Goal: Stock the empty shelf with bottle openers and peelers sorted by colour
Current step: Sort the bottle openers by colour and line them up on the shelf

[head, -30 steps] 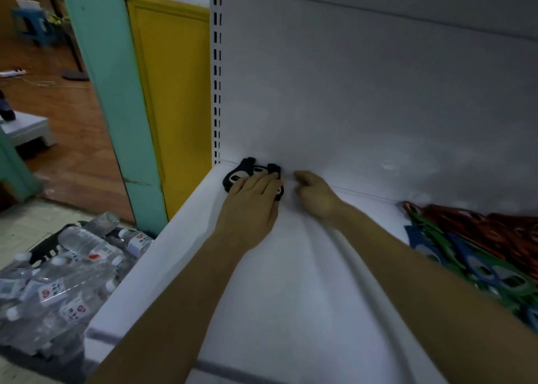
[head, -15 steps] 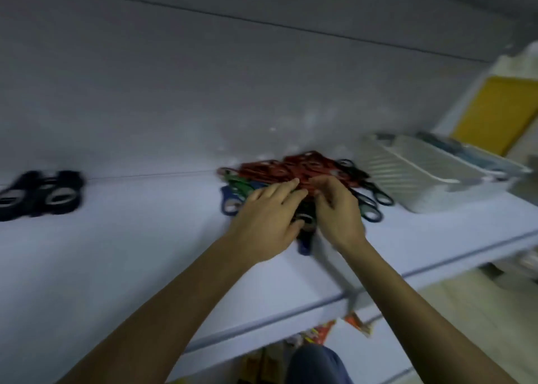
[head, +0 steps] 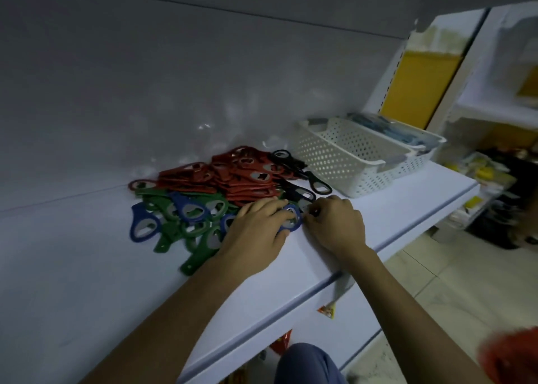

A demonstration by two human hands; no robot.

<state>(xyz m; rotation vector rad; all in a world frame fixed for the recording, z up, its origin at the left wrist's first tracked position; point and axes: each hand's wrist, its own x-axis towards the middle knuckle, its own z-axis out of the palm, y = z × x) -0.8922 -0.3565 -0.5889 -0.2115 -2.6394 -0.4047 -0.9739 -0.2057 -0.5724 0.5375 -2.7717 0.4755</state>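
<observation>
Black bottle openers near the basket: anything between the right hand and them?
Nothing visible. The right hand has its fingers at the nearest black bottle openers; the basket stands beyond them, and the left hand grips a blue opener alongside.

Blurry red thing (head: 511,354) cut off at the corner, blue bottle opener (head: 294,219) half under left hand (head: 256,232), right hand (head: 334,226) hiding what it pinches

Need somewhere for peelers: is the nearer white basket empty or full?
Looks empty: the nearer white basket shows bare perforated inner walls, nothing above its rim; its floor is hidden.
</observation>
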